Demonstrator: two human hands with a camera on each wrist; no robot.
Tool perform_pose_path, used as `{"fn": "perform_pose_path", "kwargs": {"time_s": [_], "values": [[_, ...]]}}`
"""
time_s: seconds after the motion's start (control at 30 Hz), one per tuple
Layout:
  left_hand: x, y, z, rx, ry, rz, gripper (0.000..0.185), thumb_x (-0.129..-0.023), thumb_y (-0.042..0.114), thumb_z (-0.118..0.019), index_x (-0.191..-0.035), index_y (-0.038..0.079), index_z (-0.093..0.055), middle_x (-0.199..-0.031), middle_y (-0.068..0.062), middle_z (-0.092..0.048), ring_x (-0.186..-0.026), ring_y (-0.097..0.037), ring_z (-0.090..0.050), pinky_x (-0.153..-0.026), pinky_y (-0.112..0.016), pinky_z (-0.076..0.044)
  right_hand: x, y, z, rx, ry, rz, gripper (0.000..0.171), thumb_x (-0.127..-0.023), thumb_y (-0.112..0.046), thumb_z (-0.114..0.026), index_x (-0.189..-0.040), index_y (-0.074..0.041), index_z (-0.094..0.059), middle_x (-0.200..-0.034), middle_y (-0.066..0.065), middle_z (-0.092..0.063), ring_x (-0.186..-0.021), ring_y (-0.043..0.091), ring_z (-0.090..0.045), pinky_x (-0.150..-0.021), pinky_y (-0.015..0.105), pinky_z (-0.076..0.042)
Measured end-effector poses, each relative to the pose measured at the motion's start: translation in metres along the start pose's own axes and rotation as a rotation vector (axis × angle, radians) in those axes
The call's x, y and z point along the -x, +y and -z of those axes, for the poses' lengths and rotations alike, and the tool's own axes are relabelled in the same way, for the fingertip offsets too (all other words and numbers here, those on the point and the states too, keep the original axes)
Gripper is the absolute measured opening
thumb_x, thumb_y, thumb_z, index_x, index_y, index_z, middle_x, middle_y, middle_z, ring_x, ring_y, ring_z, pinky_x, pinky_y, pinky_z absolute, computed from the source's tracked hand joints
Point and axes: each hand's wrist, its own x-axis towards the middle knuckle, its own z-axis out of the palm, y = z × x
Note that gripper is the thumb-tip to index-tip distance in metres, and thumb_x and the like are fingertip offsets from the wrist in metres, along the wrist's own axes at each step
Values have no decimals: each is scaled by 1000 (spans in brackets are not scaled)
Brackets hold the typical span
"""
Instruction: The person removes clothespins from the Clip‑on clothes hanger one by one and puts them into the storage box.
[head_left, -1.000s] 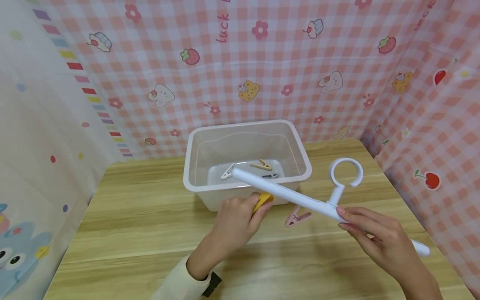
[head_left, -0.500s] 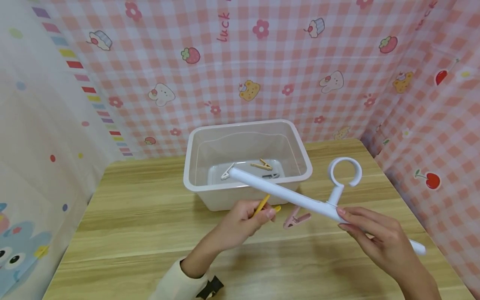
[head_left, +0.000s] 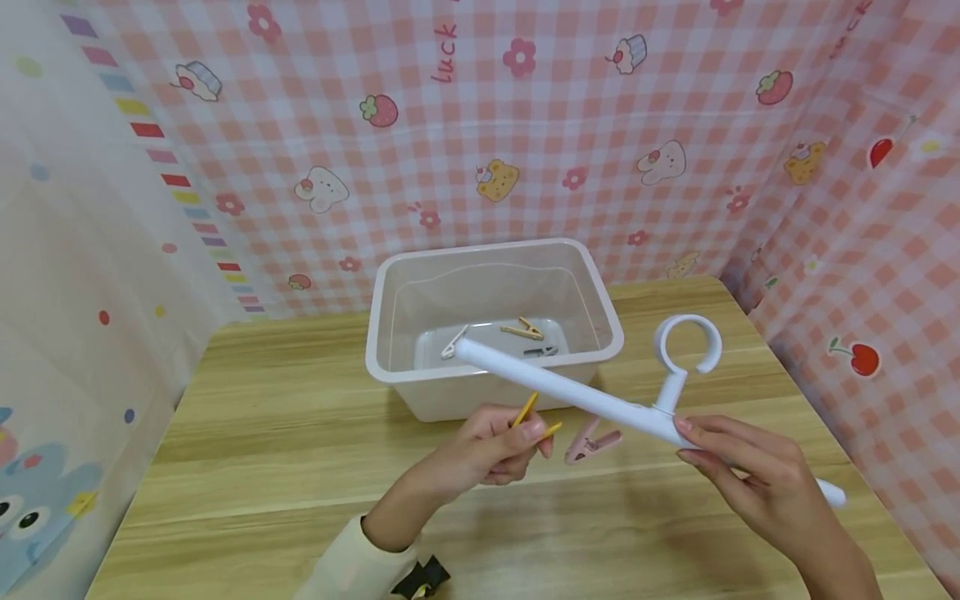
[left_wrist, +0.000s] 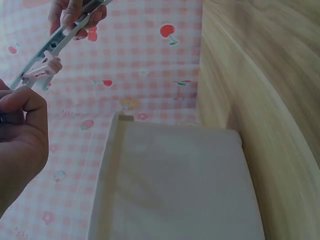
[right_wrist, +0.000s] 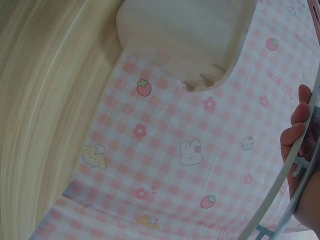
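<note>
Your left hand (head_left: pixel 487 446) pinches a small yellow plastic clothespin (head_left: pixel 534 414) between thumb and curled fingers, holding it just below the long white plastic hanger bar with a ring-shaped hook (head_left: pixel 600 402); the clip's two prongs point up towards the bar, and from the head view you cannot tell whether they touch it. Your right hand (head_left: pixel 757 475) grips that hanger by its right half, fingers wrapped round the bar just beside the stem of the hook, so the bar slants from its far end over the front rim of the box down to its near end past your wrist. A pink plastic clothespin (head_left: pixel 591 440) hangs clipped on the bar between your two hands, near the yellow one but apart from it. Behind the hands, the translucent white plastic storage box (head_left: pixel 390 300) stands on the light wooden tabletop (head_left: pixel 262 467), and on its floor lie a white clothespin (head_left: pixel 453 342), a tan clothespin (head_left: pixel 524 329) and a grey clothespin (head_left: pixel 541 352), spaced apart. A pink checked cloth printed with cartoon animals and fruit (head_left: pixel 525 125) walls in the tabletop behind and to the right.
</note>
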Motion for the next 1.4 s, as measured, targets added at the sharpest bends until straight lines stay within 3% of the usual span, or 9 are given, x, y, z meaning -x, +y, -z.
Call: {"fn": "perform_pose_path", "kwargs": {"time_s": [0.17,0.4,0.6,0.7,0.9,1.2,1.4], "values": [[0,4,0,-135,54,7,56,-107,37,-49,-100,-18,-55,-57,10,-35,-47,0,-28,-42,-20,-19,1,0,0,-12,4,0,37,-96,-16,-68,-98,21,-71,-121,-4,-73,-107,-4,-68,-90,8,-53],[-2,18,-2,-513,193,41,26,-106,19,-54,-94,0,-67,-59,4,-35,-52,1,-30,-47,-17,-22,1,0,1,-35,5,-8,36,-97,-14,-67,-97,22,-70,-122,-3,-73,-107,-4,-69,-87,8,-53],[-4,23,-6,-833,297,51,29,-105,29,-57,-81,14,-63,-56,10,-38,-48,2,-31,-44,-15,-24,1,0,2,-22,4,-11,36,-97,-15,-67,-97,21,-71,-122,-4,-73,-106,-5,-69,-86,7,-53],[-5,24,-7,-941,328,39,32,-104,30,-57,-75,17,-59,-56,11,-38,-48,3,-31,-45,-14,-25,1,0,2,-23,4,-9,36,-97,-15,-67,-97,21,-71,-122,-4,-73,-106,-5,-69,-86,8,-54],[-6,23,-10,-1096,378,4,32,-103,29,-59,-73,17,-56,-57,10,-39,-49,1,-31,-46,-15,-26,3,0,4,-5,-4,-14,36,-97,-16,-67,-96,20,-71,-122,-5,-73,-105,-6,-68,-85,7,-53],[-7,16,-10,-1421,476,-112,29,-99,30,-64,-75,16,-58,-55,8,-39,-49,-6,-35,-47,-18,-23,6,0,7,32,-11,-26,38,-98,-18,-66,-96,19,-72,-121,-6,-73,-104,-7,-68,-83,7,-54],[-7,13,-8,-1597,518,-178,23,-96,30,-66,-79,15,-61,-53,6,-44,-46,-13,-42,-44,-26,-31,8,0,8,45,-16,-39,38,-98,-19,-66,-96,18,-73,-122,-7,-72,-106,-8,-68,-82,6,-54]]}}
